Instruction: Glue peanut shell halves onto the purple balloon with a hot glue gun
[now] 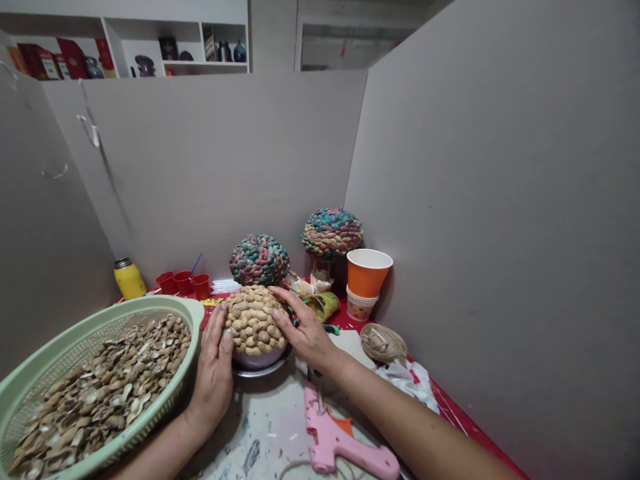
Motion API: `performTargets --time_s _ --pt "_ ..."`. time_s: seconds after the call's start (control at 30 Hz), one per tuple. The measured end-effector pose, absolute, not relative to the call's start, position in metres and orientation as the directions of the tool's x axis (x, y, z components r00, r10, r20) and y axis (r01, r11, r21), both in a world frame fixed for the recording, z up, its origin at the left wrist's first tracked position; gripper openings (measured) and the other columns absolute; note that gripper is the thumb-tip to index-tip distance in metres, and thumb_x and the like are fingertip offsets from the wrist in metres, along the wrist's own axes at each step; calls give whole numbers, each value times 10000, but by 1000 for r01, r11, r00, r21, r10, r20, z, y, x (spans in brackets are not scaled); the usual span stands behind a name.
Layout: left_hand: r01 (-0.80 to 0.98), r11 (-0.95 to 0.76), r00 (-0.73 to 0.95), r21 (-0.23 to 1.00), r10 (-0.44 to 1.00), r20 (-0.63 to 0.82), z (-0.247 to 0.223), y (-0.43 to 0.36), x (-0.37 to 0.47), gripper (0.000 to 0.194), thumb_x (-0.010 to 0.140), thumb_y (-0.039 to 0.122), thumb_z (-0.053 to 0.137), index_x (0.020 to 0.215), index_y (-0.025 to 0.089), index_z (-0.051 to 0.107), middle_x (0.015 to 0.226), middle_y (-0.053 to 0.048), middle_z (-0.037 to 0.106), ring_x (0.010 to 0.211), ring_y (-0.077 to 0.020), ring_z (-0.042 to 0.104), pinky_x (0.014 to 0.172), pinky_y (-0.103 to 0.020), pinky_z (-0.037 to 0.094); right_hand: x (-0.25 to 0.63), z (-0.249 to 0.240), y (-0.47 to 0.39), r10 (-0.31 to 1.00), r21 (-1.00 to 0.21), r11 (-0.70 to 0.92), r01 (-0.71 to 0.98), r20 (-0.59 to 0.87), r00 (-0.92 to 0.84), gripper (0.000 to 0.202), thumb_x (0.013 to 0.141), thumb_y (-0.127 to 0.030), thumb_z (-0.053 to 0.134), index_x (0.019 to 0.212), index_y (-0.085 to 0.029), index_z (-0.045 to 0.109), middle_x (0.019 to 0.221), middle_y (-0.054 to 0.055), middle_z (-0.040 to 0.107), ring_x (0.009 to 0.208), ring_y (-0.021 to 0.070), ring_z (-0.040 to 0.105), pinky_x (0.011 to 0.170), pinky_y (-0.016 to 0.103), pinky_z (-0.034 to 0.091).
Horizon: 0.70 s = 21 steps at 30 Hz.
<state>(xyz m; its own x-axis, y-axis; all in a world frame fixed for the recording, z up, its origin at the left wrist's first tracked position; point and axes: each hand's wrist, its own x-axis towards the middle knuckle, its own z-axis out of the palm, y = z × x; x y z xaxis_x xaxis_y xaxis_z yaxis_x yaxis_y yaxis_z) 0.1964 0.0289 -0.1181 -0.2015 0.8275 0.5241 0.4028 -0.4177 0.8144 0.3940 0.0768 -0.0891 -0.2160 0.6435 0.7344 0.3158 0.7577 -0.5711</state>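
A dome covered in peanut shells [254, 320] is gripped between my two hands, in front of me. Its bare lower part is a smooth purple surface, and a shiny metal rim shows beneath it. My left hand [215, 360] presses its long, close-set fingers along the dome's left side. From the right, my right hand [303, 327] curves over the top and side, fingertips on the shells. A pink glue gun [333, 433] lies below my right forearm. Left of my left hand stands a green strainer basket [193, 333] holding loose peanut shells [110, 387].
Two colourful shell-covered domes [259, 259] [332, 232] stand behind. Orange paper cups [369, 277] and a twine coil [384, 342] are at the right. Small red cups [201, 287] and a yellow bottle [129, 279] stand at the back left. Grey partitions [210, 160] enclose the table.
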Motion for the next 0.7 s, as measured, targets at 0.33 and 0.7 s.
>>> performTargets --time_s 0.33,0.7 --pt "422 -518 -212 744 741 637 -109 16 203 460 998 369 401 1456 323 417 1553 -32 420 1451 -242 325 1214 -475 207 396 -84 75 688 -645 721 255 710 -150 377 983 -350 476 1330 -220 539 1314 96 624 1211 230 589 1048 403 468" --pt "526 -466 -120 712 788 604 -125 29 197 491 986 328 436 1474 324 392 1590 -50 354 1479 -236 258 1219 -518 140 395 -90 76 587 -512 796 322 783 -207 342 988 -306 467 1300 -209 566 1318 126 606 1247 243 551 1071 448 435"
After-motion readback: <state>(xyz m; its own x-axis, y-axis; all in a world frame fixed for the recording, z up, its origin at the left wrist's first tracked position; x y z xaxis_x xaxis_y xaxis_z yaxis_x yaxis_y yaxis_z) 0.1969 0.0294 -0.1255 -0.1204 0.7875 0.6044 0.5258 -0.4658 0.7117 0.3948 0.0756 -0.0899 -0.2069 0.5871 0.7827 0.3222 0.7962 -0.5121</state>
